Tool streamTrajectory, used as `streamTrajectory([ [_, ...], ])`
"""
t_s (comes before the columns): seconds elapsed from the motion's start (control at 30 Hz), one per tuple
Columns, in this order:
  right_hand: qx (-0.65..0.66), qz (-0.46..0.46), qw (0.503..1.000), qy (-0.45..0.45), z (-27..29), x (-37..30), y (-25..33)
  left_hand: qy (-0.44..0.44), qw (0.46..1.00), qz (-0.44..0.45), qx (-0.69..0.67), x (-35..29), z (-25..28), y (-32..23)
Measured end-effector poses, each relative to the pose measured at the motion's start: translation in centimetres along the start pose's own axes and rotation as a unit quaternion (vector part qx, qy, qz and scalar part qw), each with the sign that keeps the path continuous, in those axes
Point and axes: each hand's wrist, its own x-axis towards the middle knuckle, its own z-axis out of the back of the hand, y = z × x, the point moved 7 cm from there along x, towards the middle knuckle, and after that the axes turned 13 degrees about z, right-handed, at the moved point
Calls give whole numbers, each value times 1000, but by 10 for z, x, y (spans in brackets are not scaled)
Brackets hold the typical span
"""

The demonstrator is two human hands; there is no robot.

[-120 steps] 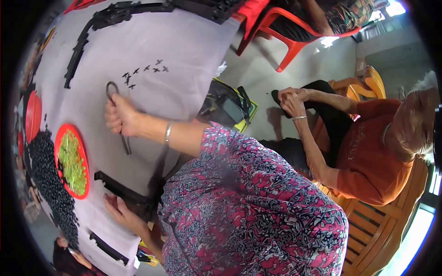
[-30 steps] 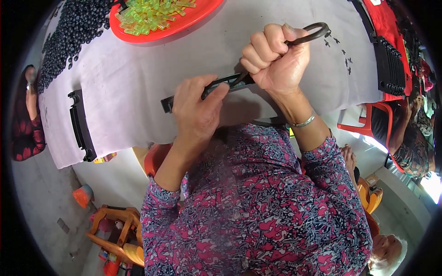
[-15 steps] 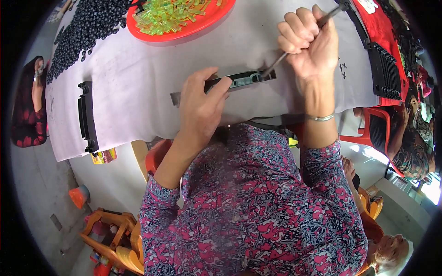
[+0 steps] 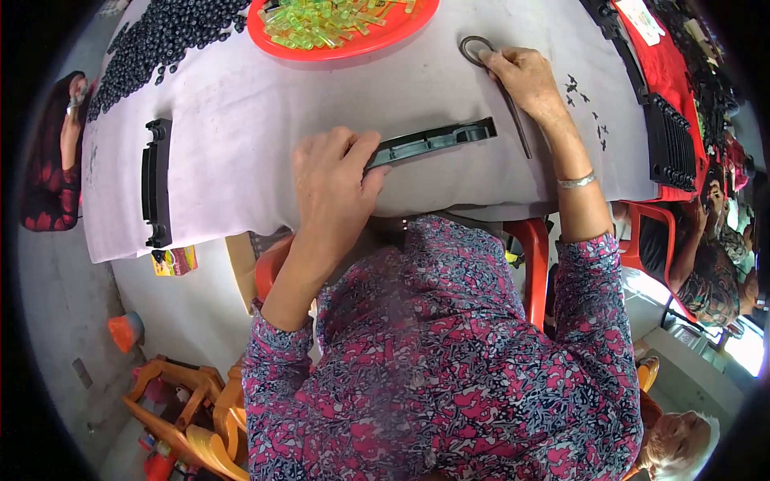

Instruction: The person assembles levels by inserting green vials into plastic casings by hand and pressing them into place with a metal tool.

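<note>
While our left hand (image 4: pixel 333 172) curls closed around the left end of the long black plastic strip (image 4: pixel 433 143), the piece's long axis runs rightward over the pale cloth-covered surface (image 4: pixel 241 160), perhaps resting there; our right hand (image 4: pixel 523 78), closed on a dark ring-handled metal rod (image 4: pixel 516 120), sits past the free end, apart.

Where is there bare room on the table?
Bare cloth lies between the leftmost black bar and the left hand, and between the red plate and the held black part. Crowded: upper left, with black beads; right edge, with stacked black parts.
</note>
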Motion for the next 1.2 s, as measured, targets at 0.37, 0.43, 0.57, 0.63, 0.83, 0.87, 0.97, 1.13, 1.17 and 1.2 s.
streamTrajectory([
  [0.37,209,127,966,-87,-22,-87,76,0,999,5,-38,-2,0,0],
  [0.43,53,211,975,-51,-25,-97,110,0,999,-1,-54,-3,0,2],
  [0.57,25,187,977,-97,-16,-106,124,-12,998,-4,-67,-5,2,3],
  [0.63,34,171,982,-65,-22,-107,118,7,996,5,-84,-4,0,4],
  [0.83,20,185,982,-34,-35,-108,112,-1,996,-15,-84,-1,-4,-4],
  [0.87,65,164,984,-17,-39,-109,114,-2,997,-4,-76,-4,-2,-1],
  [0.97,118,167,978,-48,-45,-114,103,16,996,30,-79,-12,-13,11],
  [1.13,156,166,970,-81,-54,-118,102,57,993,41,-93,-14,-14,12],
  [1.17,176,139,973,-61,-56,-119,97,60,993,48,-92,-15,-17,11],
  [1.2,200,116,972,-38,-60,-117,96,59,993,59,-86,-13,-16,13],
])
